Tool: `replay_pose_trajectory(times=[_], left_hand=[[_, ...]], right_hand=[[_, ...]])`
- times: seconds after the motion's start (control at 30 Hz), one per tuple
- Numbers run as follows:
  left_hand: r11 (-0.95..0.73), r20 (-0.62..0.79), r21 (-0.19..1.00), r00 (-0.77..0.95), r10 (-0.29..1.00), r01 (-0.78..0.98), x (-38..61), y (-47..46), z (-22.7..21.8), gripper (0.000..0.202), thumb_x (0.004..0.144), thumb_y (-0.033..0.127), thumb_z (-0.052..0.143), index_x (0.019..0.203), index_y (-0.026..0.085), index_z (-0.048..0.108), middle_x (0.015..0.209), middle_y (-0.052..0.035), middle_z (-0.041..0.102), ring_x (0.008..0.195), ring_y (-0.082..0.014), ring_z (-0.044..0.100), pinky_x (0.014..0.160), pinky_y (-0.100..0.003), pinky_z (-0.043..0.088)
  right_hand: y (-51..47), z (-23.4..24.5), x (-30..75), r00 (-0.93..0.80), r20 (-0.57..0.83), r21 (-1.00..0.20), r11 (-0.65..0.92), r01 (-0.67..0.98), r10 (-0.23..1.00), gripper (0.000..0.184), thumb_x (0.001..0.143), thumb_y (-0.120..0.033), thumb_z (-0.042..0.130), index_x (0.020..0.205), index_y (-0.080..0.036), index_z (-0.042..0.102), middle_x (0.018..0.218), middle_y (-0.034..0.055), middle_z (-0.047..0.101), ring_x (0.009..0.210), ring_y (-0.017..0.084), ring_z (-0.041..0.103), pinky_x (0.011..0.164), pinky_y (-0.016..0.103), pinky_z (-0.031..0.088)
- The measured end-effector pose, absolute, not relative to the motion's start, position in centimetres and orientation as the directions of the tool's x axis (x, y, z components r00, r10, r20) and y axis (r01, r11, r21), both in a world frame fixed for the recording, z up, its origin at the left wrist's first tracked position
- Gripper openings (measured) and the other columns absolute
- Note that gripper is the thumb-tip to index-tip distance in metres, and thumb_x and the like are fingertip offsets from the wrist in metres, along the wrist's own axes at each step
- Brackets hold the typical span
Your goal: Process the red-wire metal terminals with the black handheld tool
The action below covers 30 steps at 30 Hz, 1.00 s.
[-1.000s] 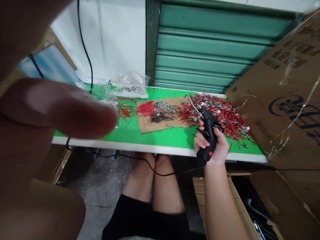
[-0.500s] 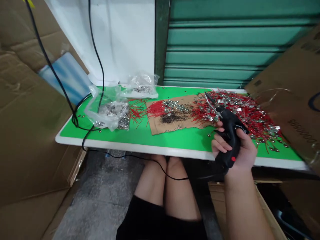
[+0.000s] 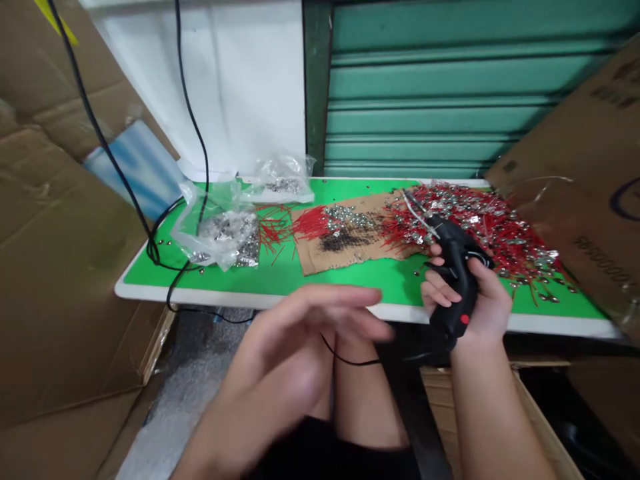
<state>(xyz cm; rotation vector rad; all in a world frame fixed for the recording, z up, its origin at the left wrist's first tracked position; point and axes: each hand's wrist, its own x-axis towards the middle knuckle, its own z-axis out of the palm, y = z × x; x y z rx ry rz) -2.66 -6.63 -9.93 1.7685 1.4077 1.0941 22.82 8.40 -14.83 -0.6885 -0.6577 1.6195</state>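
Observation:
My right hand (image 3: 483, 310) is wrapped round the handle of a black glue gun (image 3: 457, 267), its nozzle tilted up and left over a heap of red stems with silvery bead ends (image 3: 480, 220). My left hand (image 3: 305, 340), slightly blurred, is raised in front of the table's near edge. Its fingers stretch toward the right, apart from the thumb, and I see nothing in them. Beyond it lies a strip of brown cardboard (image 3: 313, 257) with dark spots, bearing a row of red stems (image 3: 310, 221) with silvery ends.
On the green table (image 3: 240, 279), clear plastic bags of small shiny parts (image 3: 230, 233) and loose red stems (image 3: 274, 230) lie left of the cardboard. Black cord (image 3: 150, 243) hangs at the left. Large cardboard boxes (image 3: 55, 280) flank the table; a green shutter (image 3: 450, 87) stands behind.
My left hand has come into view from below, in front of the table edge. My right hand holds the glue gun in nearly the same place. The view has shifted slightly.

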Motion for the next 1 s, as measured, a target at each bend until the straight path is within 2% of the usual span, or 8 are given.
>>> replay_pose_trajectory(times=[0.07, 0.13, 0.3, 0.47, 0.6, 0.7, 0.9, 1.0], left_hand=[[-0.226, 0.23, 0.868, 0.044, 0.972, 0.443, -2.5, -0.8, -10.4, 0.025, 0.095, 0.042, 0.05, 0.105, 0.032, 0.071, 0.096, -0.0037, 0.072, 0.087, -0.022, 0.068, 0.077, -0.039, 0.06], [-0.256, 0.266, 0.836, 0.049, 0.963, 0.485, -2.5, 4.4, -11.6, 0.02, 0.091, 0.037, 0.057, 0.089, 0.022, 0.07, 0.084, -0.0039, 0.071, 0.075, -0.0166, 0.065, 0.071, -0.032, 0.057], [-0.274, 0.308, 0.563, 0.109, 0.945, 0.78, -3.0, 11.8, -14.4, 0.017, 0.084, 0.02, 0.06, 0.097, 0.019, 0.07, 0.086, -0.0042, 0.07, 0.075, -0.0158, 0.062, 0.074, -0.029, 0.051], [-0.209, 0.246, 0.411, 0.113, 0.963, 0.887, -2.3, 14.4, -14.5, 0.012, 0.083, 0.026, 0.062, 0.085, 0.022, 0.073, 0.084, -0.0047, 0.071, 0.08, -0.0198, 0.063, 0.069, -0.028, 0.048], [-0.098, 0.212, 0.383, 0.016, 0.977, 0.918, -1.7, 14.8, -14.5, 0.014, 0.082, 0.032, 0.064, 0.084, 0.023, 0.073, 0.079, -0.0044, 0.071, 0.071, -0.0192, 0.061, 0.062, -0.026, 0.044], [-0.081, 0.195, 0.405, 0.0, 0.981, 0.911, -1.7, 14.9, -14.6, 0.014, 0.082, 0.032, 0.064, 0.085, 0.022, 0.074, 0.078, -0.0042, 0.071, 0.069, -0.0182, 0.061, 0.059, -0.025, 0.043], [-0.073, 0.117, 0.43, 0.024, 0.993, 0.9, -2.3, 15.9, -14.2, 0.012, 0.079, 0.027, 0.066, 0.083, 0.021, 0.075, 0.074, -0.0043, 0.071, 0.067, -0.0189, 0.062, 0.059, -0.027, 0.041], [-0.091, 0.057, 0.435, 0.074, 0.996, 0.896, -2.5, 16.7, -13.6, 0.013, 0.079, 0.025, 0.065, 0.073, 0.019, 0.074, 0.068, -0.0038, 0.069, 0.061, -0.0167, 0.059, 0.058, -0.026, 0.039]], right_hand=[[8.5, -14.9, 22.9, -0.124, -0.101, -0.719, -0.158, -0.676, 0.987, 0.023, 0.091, -0.031, 0.052, 0.1, -0.022, 0.07, 0.082, 0.0043, 0.058, 0.045, 0.009, 0.02, 0.033, 0.024, 0.035], [8.6, -14.9, 23.0, -0.127, -0.109, -0.692, -0.167, -0.702, 0.986, 0.022, 0.091, -0.03, 0.052, 0.101, -0.021, 0.07, 0.082, 0.0043, 0.059, 0.045, 0.009, 0.022, 0.034, 0.023, 0.037], [8.8, -15.3, 23.3, -0.147, -0.088, -0.669, -0.168, -0.724, 0.985, 0.021, 0.089, -0.031, 0.055, 0.102, -0.019, 0.068, 0.083, 0.004, 0.061, 0.043, 0.009, 0.027, 0.034, 0.023, 0.038], [8.9, -15.5, 23.5, -0.166, -0.079, -0.664, -0.176, -0.727, 0.983, 0.023, 0.088, -0.031, 0.057, 0.103, -0.018, 0.068, 0.083, 0.0046, 0.062, 0.043, 0.009, 0.027, 0.035, 0.023, 0.04], [8.9, -15.5, 23.4, -0.169, -0.093, -0.658, -0.188, -0.729, 0.981, 0.023, 0.09, -0.032, 0.054, 0.102, -0.02, 0.069, 0.084, 0.0045, 0.062, 0.043, 0.009, 0.027, 0.035, 0.023, 0.04], [8.9, -15.5, 23.5, -0.173, -0.083, -0.645, -0.185, -0.742, 0.981, 0.024, 0.088, -0.031, 0.059, 0.102, -0.016, 0.069, 0.084, 0.0057, 0.062, 0.043, 0.008, 0.027, 0.036, 0.022, 0.041], [9.1, -15.7, 23.6, -0.197, -0.104, -0.589, -0.22, -0.777, 0.975, 0.026, 0.087, -0.03, 0.059, 0.104, -0.012, 0.069, 0.083, 0.0047, 0.064, 0.043, 0.006, 0.029, 0.037, 0.018, 0.042], [9.1, -15.7, 23.6, -0.201, -0.098, -0.578, -0.22, -0.786, 0.975, 0.026, 0.088, -0.03, 0.058, 0.105, -0.013, 0.069, 0.083, 0.004, 0.065, 0.043, 0.006, 0.031, 0.038, 0.017, 0.041]])
